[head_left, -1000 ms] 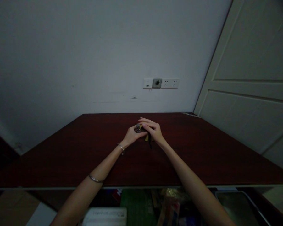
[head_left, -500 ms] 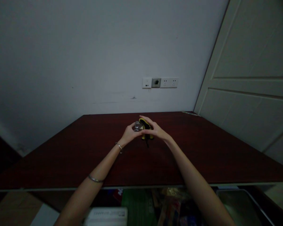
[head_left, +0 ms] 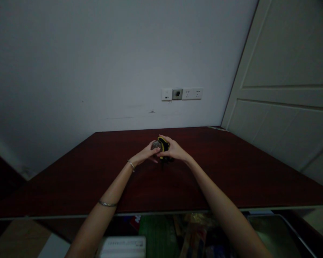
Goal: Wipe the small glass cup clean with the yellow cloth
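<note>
Two bare hands meet near the middle of a dark red tabletop (head_left: 177, 190), toward its far edge, with a clear, shiny round object (head_left: 156, 144) and a black-and-yellow item (head_left: 165, 145) held side by side between them. The left hand (head_left: 145, 154) curls around the round object from its side, thumb in front and fingers behind and below. The right hand (head_left: 177, 149) grips the black-and-yellow item between a thumb underneath and fingers laid over the top, its thumb tip reaching toward the left thumb. In the dim light it is hard to tell whether the two things are joined or merely touching, or whether they rest on the wood.

The handling appears under way rather than finished: both objects are in the fingers, and neither is released. The pictures do not show how much remains.

Legible writing is scarce. Below the table's front edge, a white box (head_left: 123, 248) carries a row of small marks and a further mark at its right, all too blurred to read. Beside it, a red packet (head_left: 135, 221) shows part of a pale letter, not enough for a name, next to a green object (head_left: 157, 236) with no words that can be made out. On the wall, the sockets (head_left: 192, 94) bear no readable brand. A bracelet (head_left: 131, 165) circles the left wrist.
</note>
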The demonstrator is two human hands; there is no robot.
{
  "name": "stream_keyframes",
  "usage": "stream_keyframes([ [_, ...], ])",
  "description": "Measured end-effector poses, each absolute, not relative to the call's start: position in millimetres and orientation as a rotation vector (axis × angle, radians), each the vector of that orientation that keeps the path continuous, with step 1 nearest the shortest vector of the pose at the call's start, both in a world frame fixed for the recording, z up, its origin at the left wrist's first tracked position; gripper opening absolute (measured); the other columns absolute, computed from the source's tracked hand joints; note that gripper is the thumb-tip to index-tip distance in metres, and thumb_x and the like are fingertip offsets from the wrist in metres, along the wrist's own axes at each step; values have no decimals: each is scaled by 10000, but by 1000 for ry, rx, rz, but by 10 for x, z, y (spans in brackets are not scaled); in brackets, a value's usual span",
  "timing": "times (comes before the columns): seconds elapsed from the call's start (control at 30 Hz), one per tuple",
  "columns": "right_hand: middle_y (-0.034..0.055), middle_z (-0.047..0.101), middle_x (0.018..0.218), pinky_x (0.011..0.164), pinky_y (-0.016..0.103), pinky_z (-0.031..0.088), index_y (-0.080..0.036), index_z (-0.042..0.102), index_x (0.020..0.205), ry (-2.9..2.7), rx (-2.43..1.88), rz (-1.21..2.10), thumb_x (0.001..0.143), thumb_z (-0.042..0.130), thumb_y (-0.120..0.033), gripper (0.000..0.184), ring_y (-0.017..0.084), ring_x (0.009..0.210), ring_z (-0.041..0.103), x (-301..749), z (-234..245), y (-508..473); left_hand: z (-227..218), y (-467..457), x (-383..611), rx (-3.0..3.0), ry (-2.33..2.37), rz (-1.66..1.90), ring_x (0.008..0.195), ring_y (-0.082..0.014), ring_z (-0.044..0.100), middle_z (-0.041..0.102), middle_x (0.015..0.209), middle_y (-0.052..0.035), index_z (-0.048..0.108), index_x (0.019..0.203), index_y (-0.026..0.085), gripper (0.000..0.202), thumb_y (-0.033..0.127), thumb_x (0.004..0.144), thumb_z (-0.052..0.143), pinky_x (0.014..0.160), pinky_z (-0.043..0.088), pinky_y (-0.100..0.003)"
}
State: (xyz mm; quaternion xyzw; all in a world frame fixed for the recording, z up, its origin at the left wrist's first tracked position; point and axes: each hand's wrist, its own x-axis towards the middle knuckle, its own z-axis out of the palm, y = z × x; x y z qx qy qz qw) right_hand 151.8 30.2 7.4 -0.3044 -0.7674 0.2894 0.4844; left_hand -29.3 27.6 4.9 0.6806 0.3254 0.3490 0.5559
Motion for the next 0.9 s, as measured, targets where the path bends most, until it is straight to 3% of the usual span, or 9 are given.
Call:
stream_keyframes([
  [0.17,116,589,1163,968,404,386,-150,529,1187,-1689,-848,889,510,777,-309,738,233,1052,561,1540,140,287,47,302,-326,1717,741,685,743,-186,634,555,1086,-159,219,1325,193,835,369,659,690,642,529,-351],
  [0.37,66,671,990,801,361,485,-169,593,1099,-1517,-806,1144,584,734,-332,558,200,847,634,1506,208,189,63,315,-243,1918,777,1024,1140,-248,485,450,1274,-171,258,1317,159,919,239,555,766,961,387,-398],
  [0.43,57,678,958,750,329,495,-172,610,1067,-1490,-781,1181,596,728,-334,512,187,799,637,1494,208,171,65,312,-221,1910,791,1080,1149,-250,479,458,1274,-171,271,1310,152,925,223,537,775,975,373,-407],
  [0.57,49,682,932,696,289,497,-174,620,1049,-1481,-772,1242,594,733,-341,497,174,761,636,1505,181,194,26,327,-184,1868,839,1110,1057,-241,546,545,1173,-158,421,1173,117,753,211,518,783,942,403,-416],
  [0.67,43,685,935,724,293,497,-179,630,1028,-1483,-768,1233,643,681,-429,462,179,795,638,1501,140,267,-41,363,-162,1854,856,1133,1021,-239,566,574,1126,-143,449,1129,121,740,202,484,800,925,419,-421],
  [0.77,52,680,998,855,333,462,-172,657,970,-1400,-790,1101,711,564,-543,462,202,925,622,1452,83,358,-101,393,-147,1832,839,1166,1025,-237,566,564,1138,-148,442,1134,122,764,199,468,807,922,425,-415],
  [0.9,70,629,1134,989,376,372,-180,656,1008,-1371,-815,863,707,585,-522,461,222,1095,549,1378,42,379,-107,383,-134,1824,812,1161,1008,-231,573,566,1130,-146,438,1135,121,777,203,458,810,907,438,-402],
])
